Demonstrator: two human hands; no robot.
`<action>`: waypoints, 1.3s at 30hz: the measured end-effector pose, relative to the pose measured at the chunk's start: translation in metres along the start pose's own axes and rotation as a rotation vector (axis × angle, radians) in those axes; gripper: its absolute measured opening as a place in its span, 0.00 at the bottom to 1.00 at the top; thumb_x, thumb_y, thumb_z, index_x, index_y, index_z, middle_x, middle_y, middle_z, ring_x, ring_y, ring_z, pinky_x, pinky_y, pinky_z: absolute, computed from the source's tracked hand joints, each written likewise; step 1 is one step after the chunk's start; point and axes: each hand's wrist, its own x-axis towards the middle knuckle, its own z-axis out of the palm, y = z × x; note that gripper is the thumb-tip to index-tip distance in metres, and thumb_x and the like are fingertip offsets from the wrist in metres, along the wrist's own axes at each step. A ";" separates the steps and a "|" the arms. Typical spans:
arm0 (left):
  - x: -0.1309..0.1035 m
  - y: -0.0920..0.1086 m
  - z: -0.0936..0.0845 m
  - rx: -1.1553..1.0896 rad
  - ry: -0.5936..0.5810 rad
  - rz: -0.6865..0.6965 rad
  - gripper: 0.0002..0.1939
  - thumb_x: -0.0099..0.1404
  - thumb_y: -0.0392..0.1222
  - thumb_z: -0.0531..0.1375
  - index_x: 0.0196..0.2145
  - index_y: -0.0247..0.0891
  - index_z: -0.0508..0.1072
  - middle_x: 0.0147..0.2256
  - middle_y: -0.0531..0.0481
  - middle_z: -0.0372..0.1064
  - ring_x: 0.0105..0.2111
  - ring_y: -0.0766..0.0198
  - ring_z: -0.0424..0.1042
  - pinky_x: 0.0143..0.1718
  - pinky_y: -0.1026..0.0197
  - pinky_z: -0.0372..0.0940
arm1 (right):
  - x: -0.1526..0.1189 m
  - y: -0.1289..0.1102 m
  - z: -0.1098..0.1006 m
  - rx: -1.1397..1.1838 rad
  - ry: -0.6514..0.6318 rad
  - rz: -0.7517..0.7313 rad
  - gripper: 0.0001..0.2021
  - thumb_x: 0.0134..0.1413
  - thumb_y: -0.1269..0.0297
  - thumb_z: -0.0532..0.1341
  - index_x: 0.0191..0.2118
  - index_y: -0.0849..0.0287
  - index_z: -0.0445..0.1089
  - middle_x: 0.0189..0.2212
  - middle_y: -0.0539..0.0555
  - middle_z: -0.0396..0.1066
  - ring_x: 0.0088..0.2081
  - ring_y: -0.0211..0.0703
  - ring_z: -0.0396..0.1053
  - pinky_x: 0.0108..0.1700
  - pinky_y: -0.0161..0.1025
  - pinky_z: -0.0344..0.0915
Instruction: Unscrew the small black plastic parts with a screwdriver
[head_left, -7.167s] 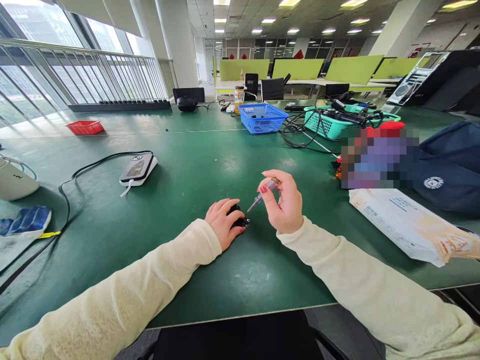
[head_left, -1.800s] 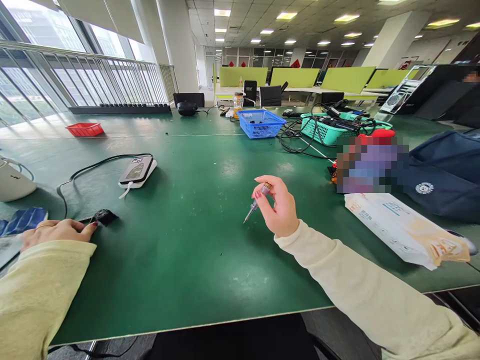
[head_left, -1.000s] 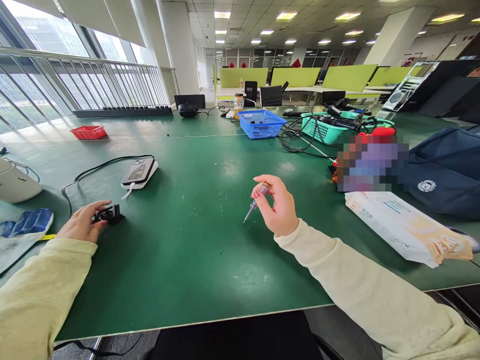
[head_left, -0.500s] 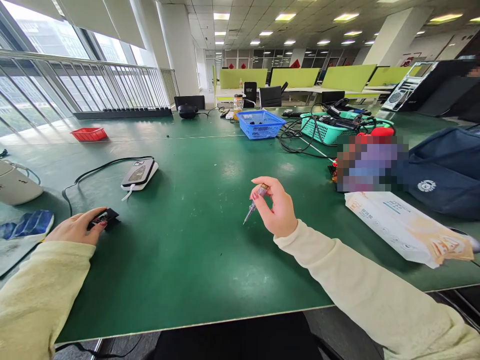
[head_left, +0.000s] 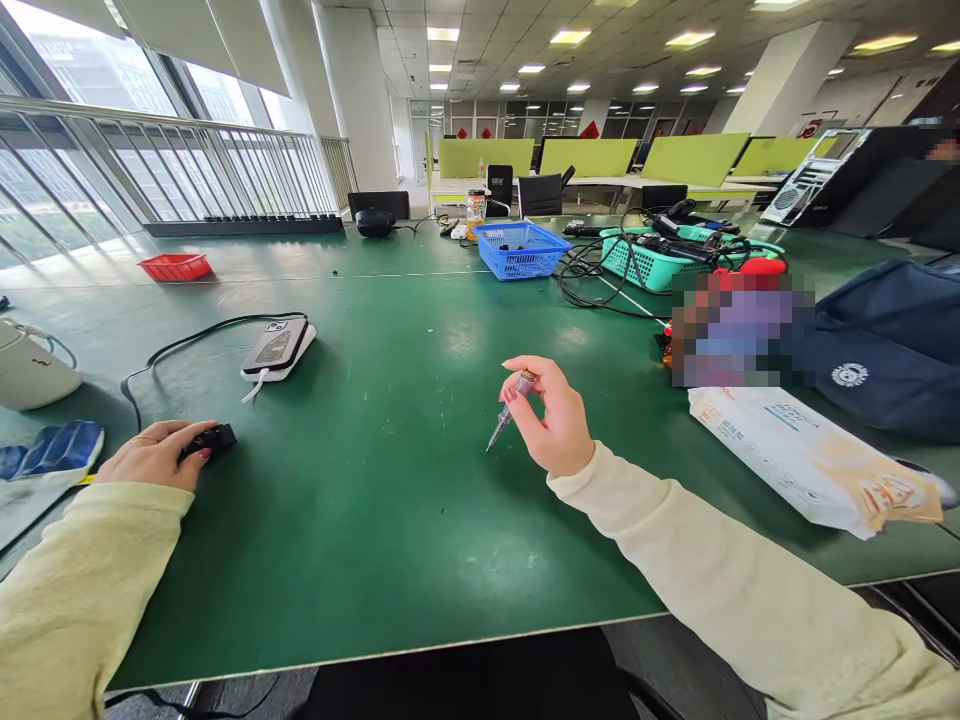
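Observation:
On the left side of the green table (head_left: 360, 560), my left hand (head_left: 150, 455) is closed on a small black block-like part (head_left: 219, 440); the fingers cover much of it, so its kind is unclear. My right hand (head_left: 555, 415) pinches a small screwdriver (head_left: 504, 415) with a clear handle and a brown cap, its metal tip slanting down to the left above the tabletop. A blue-and-white work glove (head_left: 52, 455) lies just left of my left hand. Beyond that hand rests a phone (head_left: 277, 345) on a white pad with a cable.
A red tray (head_left: 175, 267) stands at the far left, and a white container (head_left: 34, 370) nearer. Farther back are a blue basket (head_left: 523, 262) and a green basket (head_left: 652, 268) heaped with black cables. A tissue pack (head_left: 795, 455) and a dark blue bag (head_left: 892, 350) lie at right.
My left hand has turned the black part slightly, so that less of its face shows. The right hand and screwdriver hold almost the same place.

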 end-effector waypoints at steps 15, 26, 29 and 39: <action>-0.027 0.055 -0.015 0.004 0.408 0.005 0.26 0.73 0.53 0.42 0.52 0.42 0.73 0.46 0.47 0.77 0.50 0.51 0.71 0.53 0.50 0.64 | 0.001 -0.003 0.000 -0.008 0.020 -0.056 0.12 0.64 0.70 0.56 0.51 0.52 0.63 0.30 0.48 0.71 0.29 0.37 0.70 0.35 0.37 0.71; -0.104 0.248 -0.078 -0.325 0.254 0.801 0.15 0.67 0.48 0.58 0.48 0.44 0.77 0.43 0.47 0.79 0.48 0.50 0.72 0.53 0.46 0.64 | 0.003 -0.003 0.000 -0.005 -0.186 0.102 0.15 0.61 0.65 0.59 0.53 0.52 0.63 0.27 0.46 0.68 0.24 0.35 0.64 0.31 0.35 0.67; -0.094 0.283 -0.073 -0.295 0.144 0.757 0.14 0.64 0.45 0.63 0.47 0.43 0.78 0.42 0.46 0.80 0.50 0.48 0.71 0.55 0.45 0.64 | 0.004 -0.002 0.001 0.005 -0.244 0.168 0.08 0.60 0.64 0.59 0.45 0.54 0.67 0.24 0.45 0.65 0.20 0.33 0.59 0.26 0.33 0.63; -0.059 0.308 -0.031 -0.448 0.058 0.753 0.17 0.65 0.41 0.63 0.52 0.42 0.77 0.45 0.46 0.79 0.53 0.49 0.70 0.58 0.44 0.64 | 0.007 0.000 -0.002 0.040 0.098 0.196 0.08 0.61 0.62 0.60 0.43 0.53 0.61 0.25 0.45 0.69 0.21 0.34 0.63 0.23 0.32 0.62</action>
